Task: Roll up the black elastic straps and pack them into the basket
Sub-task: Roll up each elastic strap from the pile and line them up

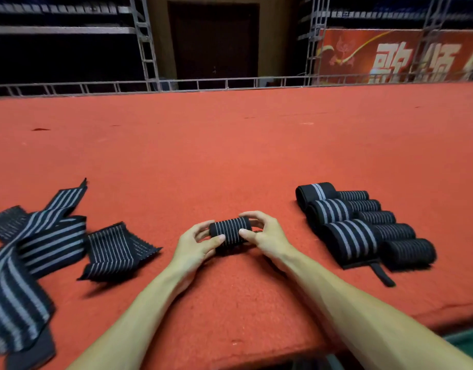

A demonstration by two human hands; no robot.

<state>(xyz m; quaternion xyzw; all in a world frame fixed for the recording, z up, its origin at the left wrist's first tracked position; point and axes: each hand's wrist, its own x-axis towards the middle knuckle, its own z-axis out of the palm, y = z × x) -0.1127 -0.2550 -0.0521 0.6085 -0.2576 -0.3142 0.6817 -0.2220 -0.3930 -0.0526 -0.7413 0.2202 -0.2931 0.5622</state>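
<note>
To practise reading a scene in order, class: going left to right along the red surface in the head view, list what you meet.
Loose striped straps → small flat strap → left hand → held roll → right hand → cluster of finished rolls.

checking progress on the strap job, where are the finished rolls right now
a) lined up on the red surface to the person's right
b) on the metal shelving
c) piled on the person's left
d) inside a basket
a: the finished rolls lie side by side on the red surface, beyond the right hand. It and the left hand grip a fresh roll. The loose straps lie on the left, and no basket is in view.
</note>
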